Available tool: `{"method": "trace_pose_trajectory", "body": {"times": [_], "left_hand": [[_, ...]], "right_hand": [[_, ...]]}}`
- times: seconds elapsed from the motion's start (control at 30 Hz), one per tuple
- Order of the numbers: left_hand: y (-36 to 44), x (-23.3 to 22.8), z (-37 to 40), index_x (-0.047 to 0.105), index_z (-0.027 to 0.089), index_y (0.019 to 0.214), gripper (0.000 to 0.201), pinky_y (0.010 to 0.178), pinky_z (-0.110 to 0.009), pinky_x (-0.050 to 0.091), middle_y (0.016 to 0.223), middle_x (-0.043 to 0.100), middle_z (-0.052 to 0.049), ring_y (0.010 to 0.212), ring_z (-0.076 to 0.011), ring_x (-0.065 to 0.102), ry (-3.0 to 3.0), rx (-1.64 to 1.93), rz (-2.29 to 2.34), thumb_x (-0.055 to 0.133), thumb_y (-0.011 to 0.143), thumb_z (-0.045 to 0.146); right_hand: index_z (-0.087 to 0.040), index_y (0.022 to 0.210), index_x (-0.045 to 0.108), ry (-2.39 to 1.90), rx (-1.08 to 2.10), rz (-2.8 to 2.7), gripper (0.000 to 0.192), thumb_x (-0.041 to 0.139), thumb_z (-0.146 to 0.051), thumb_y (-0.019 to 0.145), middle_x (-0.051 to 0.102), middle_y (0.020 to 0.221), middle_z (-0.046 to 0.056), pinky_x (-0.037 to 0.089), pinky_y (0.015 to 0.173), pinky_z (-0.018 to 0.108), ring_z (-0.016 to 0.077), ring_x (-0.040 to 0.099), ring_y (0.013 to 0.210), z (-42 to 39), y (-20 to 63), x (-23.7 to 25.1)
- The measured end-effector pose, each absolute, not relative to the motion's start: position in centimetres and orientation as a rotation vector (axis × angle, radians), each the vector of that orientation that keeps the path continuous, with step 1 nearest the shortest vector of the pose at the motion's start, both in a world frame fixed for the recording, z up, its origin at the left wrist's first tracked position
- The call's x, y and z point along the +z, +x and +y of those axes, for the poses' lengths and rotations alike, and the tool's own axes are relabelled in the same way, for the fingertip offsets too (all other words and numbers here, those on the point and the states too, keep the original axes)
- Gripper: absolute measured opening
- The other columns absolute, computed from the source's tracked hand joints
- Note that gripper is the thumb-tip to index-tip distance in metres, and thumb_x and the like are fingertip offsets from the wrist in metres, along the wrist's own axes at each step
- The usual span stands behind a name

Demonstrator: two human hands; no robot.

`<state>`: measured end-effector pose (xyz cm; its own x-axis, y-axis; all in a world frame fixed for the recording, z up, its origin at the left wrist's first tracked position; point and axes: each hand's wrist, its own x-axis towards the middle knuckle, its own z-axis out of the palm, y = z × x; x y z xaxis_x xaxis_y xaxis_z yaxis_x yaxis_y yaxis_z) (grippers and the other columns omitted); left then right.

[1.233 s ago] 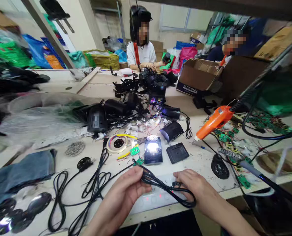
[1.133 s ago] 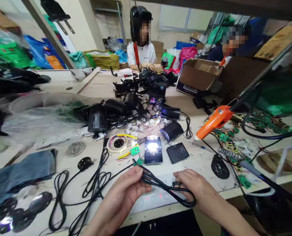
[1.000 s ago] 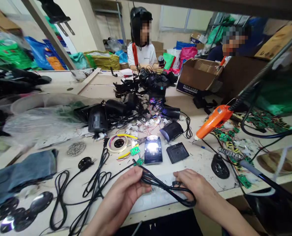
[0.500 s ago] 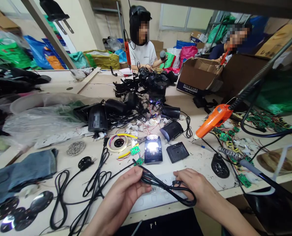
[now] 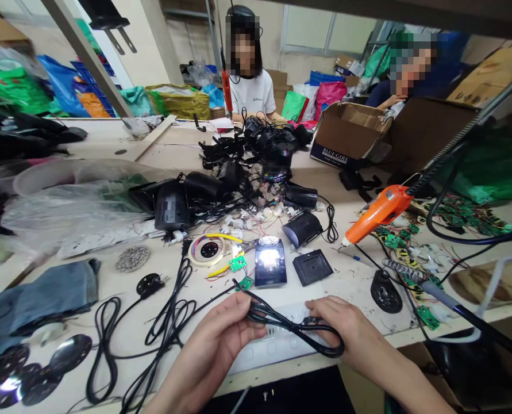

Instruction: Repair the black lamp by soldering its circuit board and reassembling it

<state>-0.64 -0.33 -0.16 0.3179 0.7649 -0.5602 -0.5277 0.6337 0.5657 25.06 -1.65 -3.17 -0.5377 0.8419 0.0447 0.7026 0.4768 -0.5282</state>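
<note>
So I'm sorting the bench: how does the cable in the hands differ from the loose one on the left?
The held cable is gathered into a short loop between the left hand and right hand, above the white power strip. The loose cable sprawls flat on the table, untouched. Both are black.

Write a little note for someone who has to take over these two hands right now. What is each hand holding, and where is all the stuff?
Left hand: closed on a bunched black cable, pinched between thumb and fingers.
Right hand: holds the same cable's loop, near its small plug.
Both hands are over the white power strip at the near table edge.
Just behind: a lit black device, a flat black cover, small green circuit boards and a tape roll.
Orange glue gun rests to the right.
Done: cable partly gathered. Left: its long end trails loose across the table towards the left.
</note>
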Motion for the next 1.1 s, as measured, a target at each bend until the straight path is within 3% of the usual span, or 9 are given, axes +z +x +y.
{"method": "trace_pose_trajectory", "body": {"times": [0.3,0.7,1.1], "left_hand": [[-0.78,-0.49,-0.24,0.072,0.012,0.094,0.019,0.076,-0.028,0.057,0.084,0.063,-0.007,0.080,-0.0163,0.060,0.312,0.865,0.873,0.073,0.080,0.024],[-0.81,-0.24,-0.26,0.072,0.011,0.085,0.015,0.075,-0.028,0.058,0.084,0.065,-0.007,0.076,-0.0156,0.061,0.282,0.877,0.890,0.077,0.076,0.022],[-0.98,-0.50,-0.37,0.072,0.012,0.089,0.013,0.077,-0.028,0.056,0.084,0.064,-0.006,0.077,-0.0152,0.060,0.314,0.858,0.871,0.072,0.082,0.023]], "right_hand": [[-0.016,0.102,0.059,-1.313,0.730,-2.415,0.012,0.050,-0.014,0.094,0.065,0.096,0.011,0.051,0.078,0.035,0.0244,0.060,0.091,-1.67,25.09,-3.29],[-0.018,0.100,0.057,-1.361,0.711,-2.423,0.011,0.049,-0.013,0.094,0.064,0.090,0.007,0.052,0.077,0.034,0.0230,0.061,0.087,-1.55,24.72,-3.48],[-0.017,0.106,0.054,-1.360,0.614,-2.440,0.019,0.043,-0.008,0.092,0.066,0.100,0.011,0.054,0.080,0.038,0.0257,0.063,0.091,-2.07,24.60,-3.54]]}}
